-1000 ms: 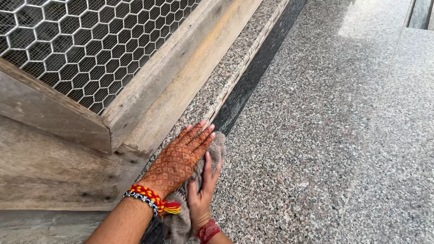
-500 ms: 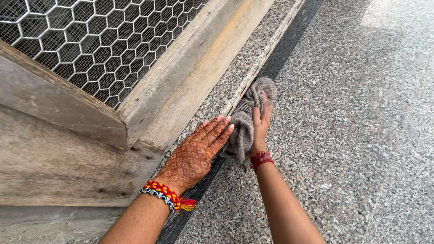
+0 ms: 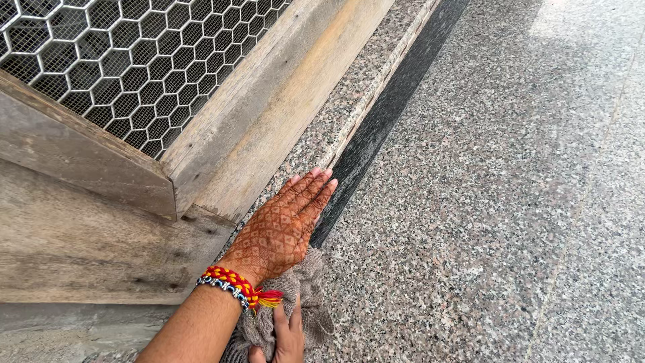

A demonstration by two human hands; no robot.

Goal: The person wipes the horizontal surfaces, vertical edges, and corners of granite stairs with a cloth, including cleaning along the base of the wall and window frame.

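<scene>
The left hand (image 3: 279, 228) lies flat and spread, palm down, on the granite ledge (image 3: 349, 101), fingers together and pointing up along it toward the wooden frame (image 3: 269, 114) and its wire mesh (image 3: 121, 60). It holds nothing. A red and yellow thread band and a bead bracelet sit on its wrist.

The right hand (image 3: 285, 336) shows only in part at the bottom edge, just below and to the right of the left wrist. Its fingers press down on a grey cloth (image 3: 306, 296); whether they pinch it or only bear on it I cannot tell, as most of the hand is cut off.

The cloth lies bunched under the right hand, touching the heel of the left hand, at the foot of the ledge where the dark strip (image 3: 383, 114) meets the speckled floor (image 3: 497, 202).

By its folds and frayed look, the cloth is soft, limp and light. It likely has no stiffness to push with, so it needs a flat palm or a bunched fistful on top. It should slide easily on polished stone, and a loose edge may trail. The thick crumpled middle under the fingers seems the best place to grip.
</scene>
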